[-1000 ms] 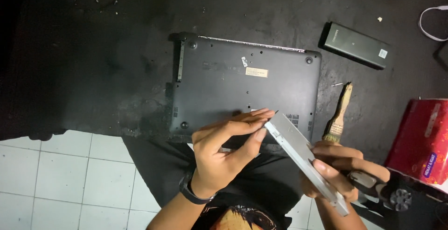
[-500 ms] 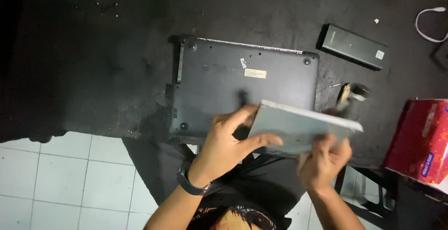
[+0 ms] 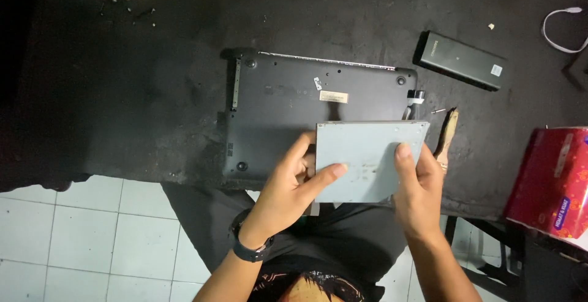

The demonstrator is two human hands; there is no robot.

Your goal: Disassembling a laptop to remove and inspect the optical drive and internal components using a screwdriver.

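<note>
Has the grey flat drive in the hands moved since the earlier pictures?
Yes. The grey drive has turned from edge-on and tilted to flat-faced, and has shifted up over the near edge of the upturned laptop, which lies unmoved.

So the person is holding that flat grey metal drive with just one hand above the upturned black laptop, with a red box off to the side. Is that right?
Not quite. Both hands grip the flat grey drive: the left hand at its left edge, the right hand at its right edge, as the head view shows. The rest stands: it is held above the upturned black laptop, and a red box sits off to the side.
</note>
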